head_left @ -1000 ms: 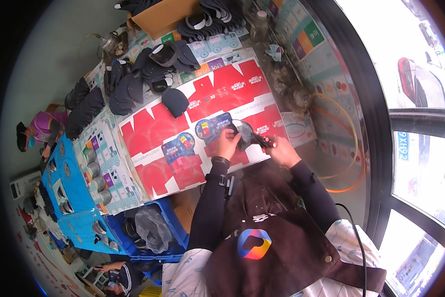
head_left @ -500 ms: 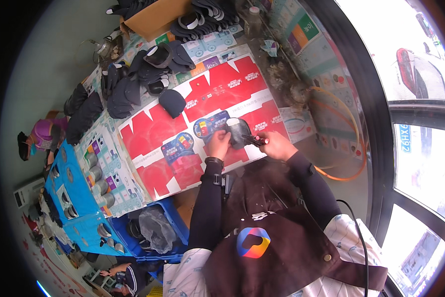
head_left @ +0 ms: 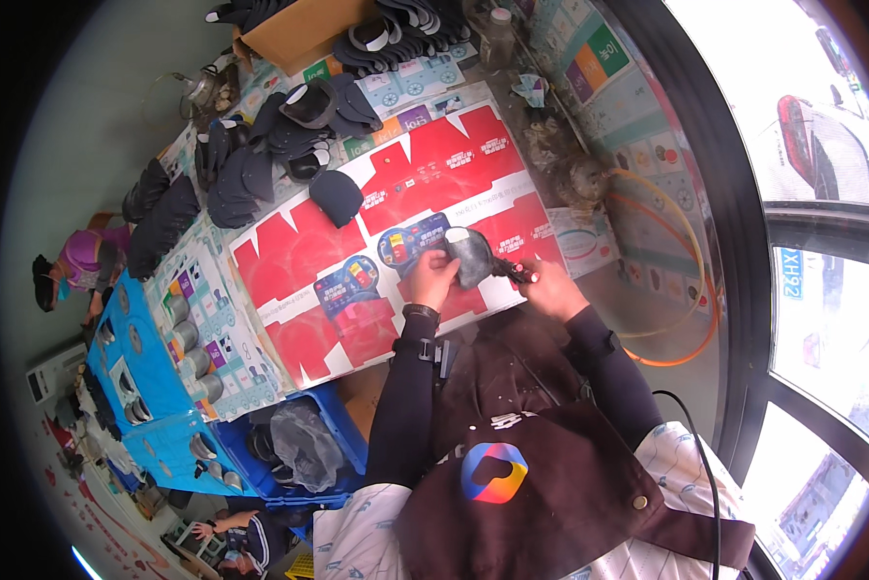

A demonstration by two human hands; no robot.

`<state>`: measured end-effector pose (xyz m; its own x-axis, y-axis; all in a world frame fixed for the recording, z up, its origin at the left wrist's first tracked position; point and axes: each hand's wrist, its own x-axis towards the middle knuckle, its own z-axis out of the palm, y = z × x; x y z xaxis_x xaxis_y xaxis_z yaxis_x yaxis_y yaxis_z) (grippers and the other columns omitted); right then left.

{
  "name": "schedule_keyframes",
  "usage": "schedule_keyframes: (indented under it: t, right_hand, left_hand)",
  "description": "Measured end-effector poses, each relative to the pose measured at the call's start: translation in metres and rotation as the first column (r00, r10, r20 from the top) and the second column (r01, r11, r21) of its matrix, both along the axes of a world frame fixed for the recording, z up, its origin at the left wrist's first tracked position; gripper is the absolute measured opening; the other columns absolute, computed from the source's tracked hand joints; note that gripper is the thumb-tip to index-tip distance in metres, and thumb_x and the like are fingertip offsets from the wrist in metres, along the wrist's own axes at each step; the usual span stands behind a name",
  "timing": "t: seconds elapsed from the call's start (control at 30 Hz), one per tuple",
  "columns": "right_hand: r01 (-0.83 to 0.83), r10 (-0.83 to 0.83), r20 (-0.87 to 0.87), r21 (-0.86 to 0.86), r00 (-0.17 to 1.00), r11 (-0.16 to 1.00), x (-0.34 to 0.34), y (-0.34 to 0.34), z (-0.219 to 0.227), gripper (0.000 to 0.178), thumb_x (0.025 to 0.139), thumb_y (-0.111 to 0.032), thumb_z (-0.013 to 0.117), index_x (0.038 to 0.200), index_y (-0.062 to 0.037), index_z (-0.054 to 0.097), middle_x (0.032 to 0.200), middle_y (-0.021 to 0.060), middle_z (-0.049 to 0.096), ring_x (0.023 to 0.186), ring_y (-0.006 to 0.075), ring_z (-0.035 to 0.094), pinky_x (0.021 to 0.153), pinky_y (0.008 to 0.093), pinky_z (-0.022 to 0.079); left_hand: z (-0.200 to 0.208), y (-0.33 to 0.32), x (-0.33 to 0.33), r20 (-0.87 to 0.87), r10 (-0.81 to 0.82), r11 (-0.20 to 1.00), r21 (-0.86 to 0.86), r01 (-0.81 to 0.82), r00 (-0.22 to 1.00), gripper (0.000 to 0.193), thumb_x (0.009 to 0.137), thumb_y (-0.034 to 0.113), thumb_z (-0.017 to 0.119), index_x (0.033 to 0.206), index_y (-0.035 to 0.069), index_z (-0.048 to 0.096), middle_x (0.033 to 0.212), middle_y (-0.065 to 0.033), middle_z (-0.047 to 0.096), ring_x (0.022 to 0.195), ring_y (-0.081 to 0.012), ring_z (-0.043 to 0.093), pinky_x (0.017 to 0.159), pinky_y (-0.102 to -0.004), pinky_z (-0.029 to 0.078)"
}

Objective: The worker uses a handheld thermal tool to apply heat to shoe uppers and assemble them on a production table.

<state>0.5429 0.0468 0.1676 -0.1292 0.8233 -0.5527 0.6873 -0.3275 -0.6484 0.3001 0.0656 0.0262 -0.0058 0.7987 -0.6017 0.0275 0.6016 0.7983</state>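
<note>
My left hand (head_left: pixel 435 278) grips the left edge of a dark grey, cup-shaped piece (head_left: pixel 470 263) with a white patch at its top. My right hand (head_left: pixel 554 293) is closed round a small black tool with red parts (head_left: pixel 515 271). The tool's tip points left at the piece's right side; I cannot tell whether they touch. Both hands are above a sheet printed in red and white (head_left: pixel 391 333) on the table. A similar dark piece (head_left: pixel 337 199) lies on that sheet, farther up and to the left.
Stacks of dark pieces (head_left: pixel 243 188) lie at the table's far left, near a cardboard box (head_left: pixel 304 37). An orange hose (head_left: pixel 710 319) loops at the right. A blue crate (head_left: pixel 342 425) holds a plastic bag. Two other people, one in purple (head_left: pixel 91 256), are at the left.
My right hand and the tool have moved slightly right and down, a little away from the cup-shaped piece. The piece has turned slightly in my left hand.
</note>
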Motion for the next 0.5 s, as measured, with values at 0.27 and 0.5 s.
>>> schedule_keyframes:
  t: [0.27, 0.5]
  right_hand:
    - [0.095, -0.099, 0.049, 0.08, 0.994, 0.992, -0.004, 0.006, 0.019, 0.024, 0.088, -0.02, 0.06, 0.1, -0.0005, 0.067, 0.09, 0.0282, 0.068, 0.092, 0.0482, 0.064, 0.081, 0.056, 0.05]
    - [0.011, -0.011, -0.034, -0.014, 0.999, 1.0, -0.007, -0.018, -0.018, 0.028, 0.088, -0.018, 0.055, 0.104, 0.0012, 0.068, 0.096, 0.0304, 0.067, 0.097, 0.0489, 0.063, 0.085, 0.0567, 0.049]
  left_hand:
    - [-0.007, -0.002, 0.009, -0.072, -0.025, 0.996, 0.083, 0.031, 0.997, 0.041, 0.084, 0.02, 0.084, 0.11, 0.001, 0.059, 0.097, -0.008, 0.069, 0.082, -0.0147, 0.067, 0.071, -0.0294, 0.056]
    - [-0.002, 0.003, 0.015, -0.164, -0.096, 0.984, 0.132, 0.118, 0.982, 0.041, 0.084, 0.015, 0.084, 0.111, 0.001, 0.058, 0.098, -0.0073, 0.066, 0.085, -0.0144, 0.066, 0.07, -0.0291, 0.057]
